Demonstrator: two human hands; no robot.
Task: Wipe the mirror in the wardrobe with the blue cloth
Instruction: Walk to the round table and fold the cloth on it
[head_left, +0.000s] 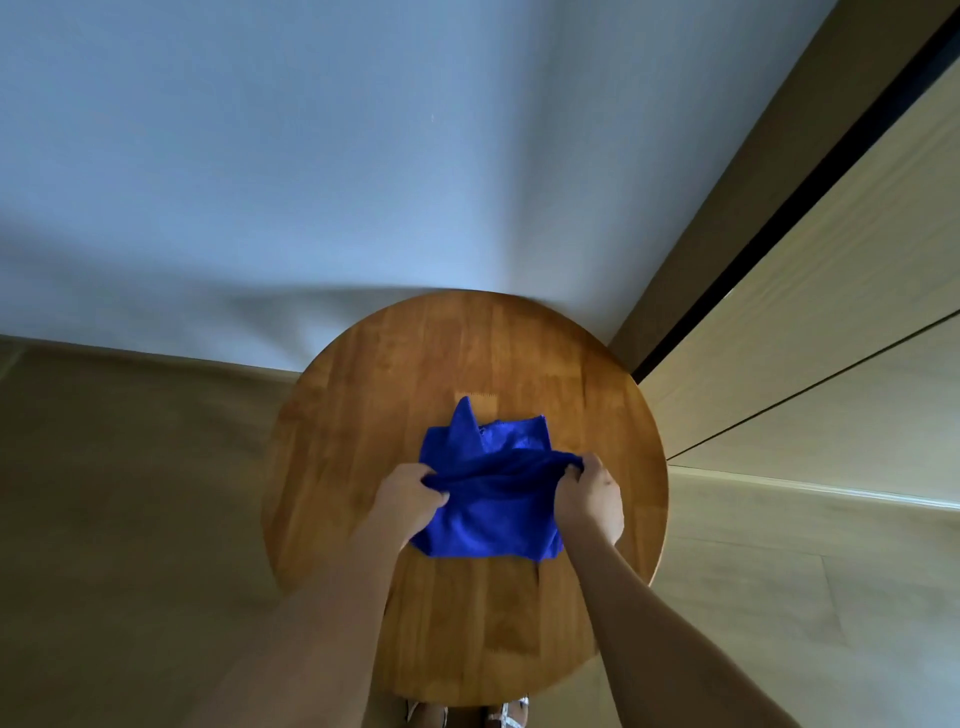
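Observation:
The blue cloth (493, 493) lies crumpled on a round wooden table (415, 364). My left hand (408, 501) grips its left edge and my right hand (589, 496) grips its right edge, with a fold of cloth raised between them. One corner of the cloth points away from me. The wardrobe (810, 332) stands at the right with pale wooden doors and a dark vertical gap. No mirror is visible.
A plain white wall (311, 156) rises behind the table. Beige floor (130, 493) lies on both sides. My feet in sandals (467, 714) show just below the table's near edge.

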